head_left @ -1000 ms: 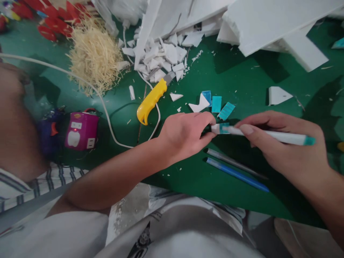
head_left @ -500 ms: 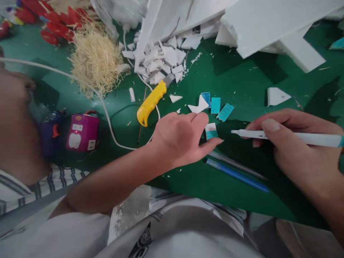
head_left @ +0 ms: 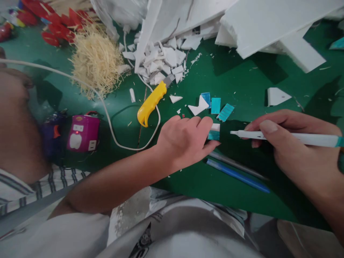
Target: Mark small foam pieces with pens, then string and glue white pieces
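My left hand (head_left: 186, 139) is closed, with thumb and index finger at the edge of a small foam piece (head_left: 214, 133), white on top and teal below. In my right hand (head_left: 298, 145) lies a white marker (head_left: 309, 139), its tip pointing left toward that piece with a gap between. Just beyond the left fingers are a teal piece (head_left: 215, 105), a tilted teal piece (head_left: 225, 112), a blue piece (head_left: 205, 99) and a notched white foam scrap (head_left: 199, 106). A blue pen (head_left: 236, 175) and a grey pen (head_left: 242, 165) lie below the hands.
A yellow-handled cutter (head_left: 152, 102) lies inside a loop of white cable (head_left: 109, 123). White foam scraps (head_left: 163, 59), large foam boards (head_left: 258, 25) and straw (head_left: 95, 59) fill the back. At left are a magenta power box (head_left: 84, 133) and another person's arm (head_left: 20, 125).
My left hand has shifted slightly right and closed its fingers on the white-and-teal piece, which has straightened and moved a little right. The right hand with the marker has barely moved.
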Tool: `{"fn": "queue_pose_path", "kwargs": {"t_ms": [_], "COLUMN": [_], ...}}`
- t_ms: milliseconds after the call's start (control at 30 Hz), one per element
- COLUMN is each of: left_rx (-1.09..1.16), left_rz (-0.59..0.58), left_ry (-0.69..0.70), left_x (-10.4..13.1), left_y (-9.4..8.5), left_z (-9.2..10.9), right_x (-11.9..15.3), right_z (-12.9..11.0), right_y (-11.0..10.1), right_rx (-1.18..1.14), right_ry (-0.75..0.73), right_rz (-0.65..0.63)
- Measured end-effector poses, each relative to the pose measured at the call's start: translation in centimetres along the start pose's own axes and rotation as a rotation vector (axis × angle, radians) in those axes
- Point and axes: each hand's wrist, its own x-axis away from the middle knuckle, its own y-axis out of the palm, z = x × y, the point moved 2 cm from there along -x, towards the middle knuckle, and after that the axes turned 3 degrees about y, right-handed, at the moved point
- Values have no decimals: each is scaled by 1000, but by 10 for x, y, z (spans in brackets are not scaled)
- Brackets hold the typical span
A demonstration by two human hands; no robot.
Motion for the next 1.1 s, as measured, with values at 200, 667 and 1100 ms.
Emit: {"fn": "queue_pose_path", "kwargs": {"t_ms": [200,667,1100], "left_rx": [83,116,192], "left_rz": [-58,-96,-146], "left_ry": [28,9,-37], "left_x": [0,-1,-4], "left_y": [2,2,5], "left_z": [-3,-2,-3], "right_x": [-1,-2,-4], "right_z": [0,-6,-6], "right_y": [-1,5,9], "right_rx": [16,71,113], "right_ry": [21,28,7], "right_rz": [-7,-19,-104]}}
